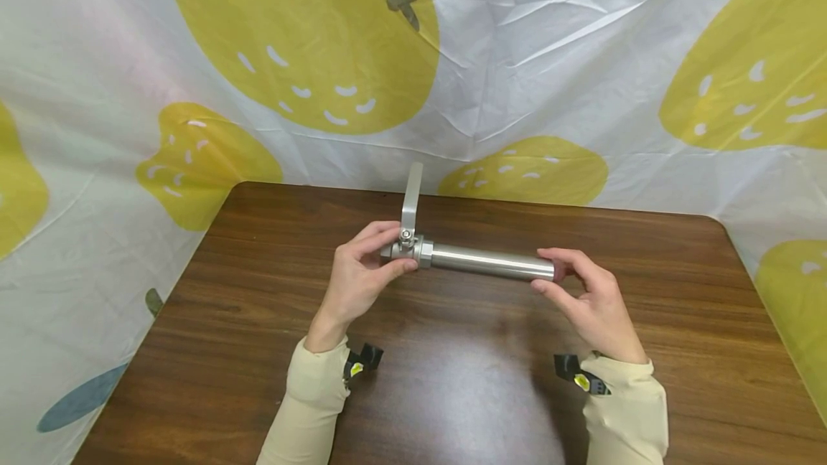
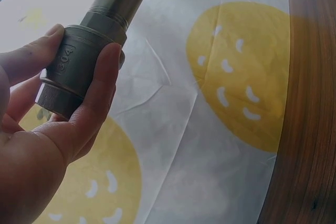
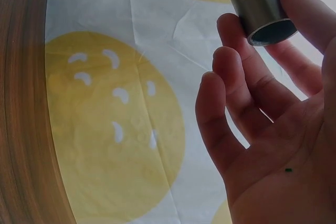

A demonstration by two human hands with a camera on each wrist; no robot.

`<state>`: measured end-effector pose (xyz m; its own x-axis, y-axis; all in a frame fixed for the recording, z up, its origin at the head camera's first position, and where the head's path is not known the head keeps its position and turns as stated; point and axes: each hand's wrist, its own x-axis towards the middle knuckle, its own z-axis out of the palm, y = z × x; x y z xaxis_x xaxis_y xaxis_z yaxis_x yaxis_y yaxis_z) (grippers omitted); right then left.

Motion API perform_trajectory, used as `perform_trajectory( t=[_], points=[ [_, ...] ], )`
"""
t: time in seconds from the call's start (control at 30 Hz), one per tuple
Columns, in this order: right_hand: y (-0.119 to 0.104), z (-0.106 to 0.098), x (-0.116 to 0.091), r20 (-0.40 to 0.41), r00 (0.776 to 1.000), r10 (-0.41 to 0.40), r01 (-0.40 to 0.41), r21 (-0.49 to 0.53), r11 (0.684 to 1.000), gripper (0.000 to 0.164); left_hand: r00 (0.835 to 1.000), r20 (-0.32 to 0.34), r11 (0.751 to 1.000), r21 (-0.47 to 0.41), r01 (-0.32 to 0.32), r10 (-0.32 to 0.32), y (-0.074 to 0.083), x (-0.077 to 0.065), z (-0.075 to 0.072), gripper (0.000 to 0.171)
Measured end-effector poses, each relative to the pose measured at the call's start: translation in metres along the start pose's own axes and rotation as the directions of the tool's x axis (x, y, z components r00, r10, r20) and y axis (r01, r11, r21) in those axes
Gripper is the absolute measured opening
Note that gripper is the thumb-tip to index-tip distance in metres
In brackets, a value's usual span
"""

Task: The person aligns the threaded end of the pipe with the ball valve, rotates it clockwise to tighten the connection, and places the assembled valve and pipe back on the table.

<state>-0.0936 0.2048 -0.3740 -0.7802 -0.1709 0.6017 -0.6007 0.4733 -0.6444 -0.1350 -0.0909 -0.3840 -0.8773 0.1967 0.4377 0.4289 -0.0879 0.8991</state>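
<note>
A steel ball valve (image 1: 406, 251) joined to a straight metal pipe (image 1: 491, 262) is held across the middle of the view. My left hand (image 1: 359, 271) grips the valve body, thumb on the near side and fingers on the far side. The valve's flat lever handle (image 1: 411, 196) points up and away. In the left wrist view the valve body (image 2: 73, 61) shows raised "304" marking. My right hand (image 1: 591, 296) pinches the pipe's right end between thumb and fingers. The right wrist view shows that pipe end (image 3: 270, 32) open and hollow, the other fingers spread beneath it.
A brown wooden table (image 1: 413, 364) lies beneath both hands. Behind it and at the sides hangs a white cloth (image 1: 478, 77) printed with yellow fruit. Black straps with small devices (image 1: 362, 364) sit at both wrists.
</note>
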Motion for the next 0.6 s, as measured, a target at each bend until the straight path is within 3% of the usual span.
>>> perform_trajectory(
  t=[0.43,0.6],
  points=[
    [-0.0008,-0.0004,0.0002,0.016,1.000,0.023,-0.023,0.025,0.999,0.041,1.000,0.005,1.000,-0.011,-0.009,0.009,-0.0007,0.0004,0.0003,0.044],
    [0.0001,0.0005,0.0006,0.014,1.000,0.001,-0.001,0.020,1.000,0.051,1.000,0.006,1.000,-0.015,-0.012,0.012,-0.0021,0.0000,0.0002,0.044]
  ],
)
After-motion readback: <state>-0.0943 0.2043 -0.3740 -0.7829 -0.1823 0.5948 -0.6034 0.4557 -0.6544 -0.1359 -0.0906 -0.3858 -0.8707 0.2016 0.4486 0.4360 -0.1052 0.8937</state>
